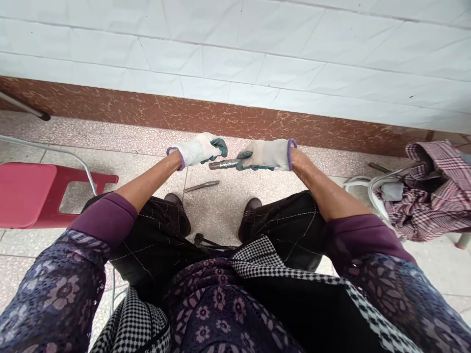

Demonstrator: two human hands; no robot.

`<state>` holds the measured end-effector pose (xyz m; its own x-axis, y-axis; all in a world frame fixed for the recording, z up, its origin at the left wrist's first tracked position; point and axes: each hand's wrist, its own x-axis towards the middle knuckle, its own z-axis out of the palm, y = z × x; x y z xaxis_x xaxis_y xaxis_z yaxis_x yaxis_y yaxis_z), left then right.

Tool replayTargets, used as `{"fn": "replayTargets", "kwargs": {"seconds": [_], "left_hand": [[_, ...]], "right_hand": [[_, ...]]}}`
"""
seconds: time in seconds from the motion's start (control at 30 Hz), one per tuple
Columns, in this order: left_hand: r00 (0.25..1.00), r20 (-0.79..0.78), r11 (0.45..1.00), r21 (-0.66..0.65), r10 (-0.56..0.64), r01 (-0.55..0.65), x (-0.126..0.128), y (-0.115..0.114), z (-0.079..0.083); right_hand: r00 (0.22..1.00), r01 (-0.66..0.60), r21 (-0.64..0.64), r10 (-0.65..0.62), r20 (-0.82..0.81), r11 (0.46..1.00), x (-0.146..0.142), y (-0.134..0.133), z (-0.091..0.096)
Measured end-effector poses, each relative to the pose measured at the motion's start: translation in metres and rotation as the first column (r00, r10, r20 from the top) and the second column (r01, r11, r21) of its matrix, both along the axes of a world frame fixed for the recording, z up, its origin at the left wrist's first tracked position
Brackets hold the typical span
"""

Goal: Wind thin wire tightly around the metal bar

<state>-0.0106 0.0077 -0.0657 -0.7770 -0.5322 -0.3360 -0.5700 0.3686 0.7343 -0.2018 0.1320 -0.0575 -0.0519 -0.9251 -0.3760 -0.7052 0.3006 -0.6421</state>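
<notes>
The wrapped metal rod [223,164] is in the gloved right hand [263,154], held up over the speckled floor [215,213]. The right hand is closed around one end, fingers pressed in on it. The other end pokes out toward the gloved left hand [204,148], maybe so that both hands can get at the shiny silver part. The rod is long and straight. It lies nearly sideways, from one hand to the other, and its free end tips a little toward the person.

The left hand has its fingers loosely curled, just beside that free end. I cannot tell if it touches the rod or pinches something thin.

Below the left hand, closer to the person, a thin dark rod [201,186] lies on the floor, also sideways. It may be there to stay within easy reach.

Far out to the left hand's side is a red plastic stool [27,193]. Far past the right hand is a crumpled plaid cloth [441,196]. Ahead of both hands stands the white tiled wall [235,59].
</notes>
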Motion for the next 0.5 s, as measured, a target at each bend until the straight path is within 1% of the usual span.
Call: {"fn": "replayTargets", "kwargs": {"seconds": [0.07, 0.13, 0.23, 0.3, 0.37, 0.4, 0.47, 0.5], "left_hand": [[1.0, 0.007, 1.0, -0.005, 0.014, -0.014, -0.001, 0.004, 0.001], [0.999, -0.018, 0.999, 0.023, 0.048, -0.048, -0.003, 0.007, 0.002], [0.989, -0.094, 0.99, 0.102, 0.112, -0.102, -0.004, 0.011, 0.004], [0.978, -0.149, 0.982, 0.145, 0.143, -0.121, -0.004, 0.012, 0.006], [0.968, -0.196, 0.976, 0.179, 0.157, -0.122, -0.003, 0.012, 0.008], [0.965, -0.212, 0.974, 0.197, 0.154, -0.112, -0.002, 0.011, 0.008], [0.962, -0.236, 0.97, 0.228, 0.14, -0.085, -0.002, 0.01, 0.008], [0.961, -0.243, 0.968, 0.242, 0.132, -0.071, -0.001, 0.01, 0.007]], "right_hand": [[0.996, 0.004, 0.007, -0.003, -0.087, 1.0, 0.002, -0.005, -0.006], [0.983, 0.007, 0.002, -0.006, -0.181, 1.0, 0.002, -0.012, -0.009], [0.917, -0.031, -0.042, 0.011, -0.399, 0.999, -0.004, -0.02, -0.004], [0.873, -0.035, -0.084, -0.01, -0.488, 0.996, -0.008, -0.022, 0.002], [0.888, 0.007, -0.142, -0.071, -0.455, 0.99, -0.011, -0.02, 0.008], [0.914, 0.048, -0.177, -0.114, -0.39, 0.983, -0.01, -0.018, 0.01], [0.971, 0.143, -0.233, -0.182, -0.154, 0.962, -0.006, -0.013, 0.013], [0.98, 0.192, -0.243, -0.2, -0.006, 0.951, -0.003, -0.01, 0.015]]}}
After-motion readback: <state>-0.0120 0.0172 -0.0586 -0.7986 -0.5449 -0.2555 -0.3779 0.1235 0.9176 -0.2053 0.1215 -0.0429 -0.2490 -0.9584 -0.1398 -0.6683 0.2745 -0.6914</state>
